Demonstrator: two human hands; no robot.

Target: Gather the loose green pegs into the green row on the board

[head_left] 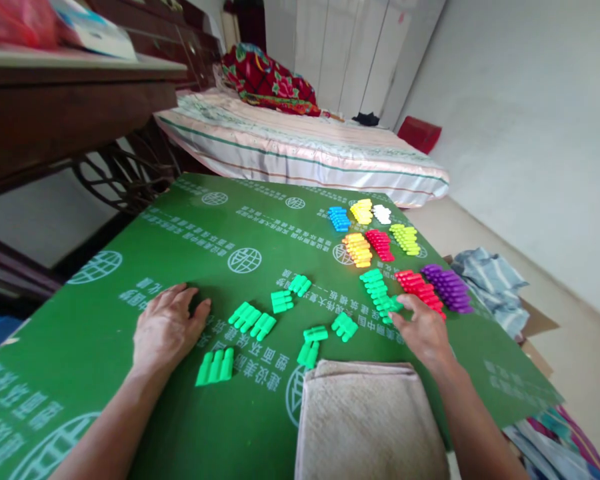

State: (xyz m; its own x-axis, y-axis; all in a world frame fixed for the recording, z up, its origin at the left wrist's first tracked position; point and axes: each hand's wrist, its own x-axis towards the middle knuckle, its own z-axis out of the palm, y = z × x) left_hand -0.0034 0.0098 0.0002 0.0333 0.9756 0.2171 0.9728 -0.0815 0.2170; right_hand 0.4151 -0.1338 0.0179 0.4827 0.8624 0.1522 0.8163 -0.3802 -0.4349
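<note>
My right hand has its thumb and forefinger round a small green plastic peg at the near end of a green row. My left hand rests on the green board, fingers bent and thumb apart, holding nothing. Between the hands lie several loose groups of green pegs: a cluster right of my left hand, another nearer me, two farther off, and more toward the right and middle.
Colour groups stand at the right: red, purple, orange, blue, yellow, white and yellow-green. A folded beige cloth lies at the near edge. Beyond are a bed and a dark table.
</note>
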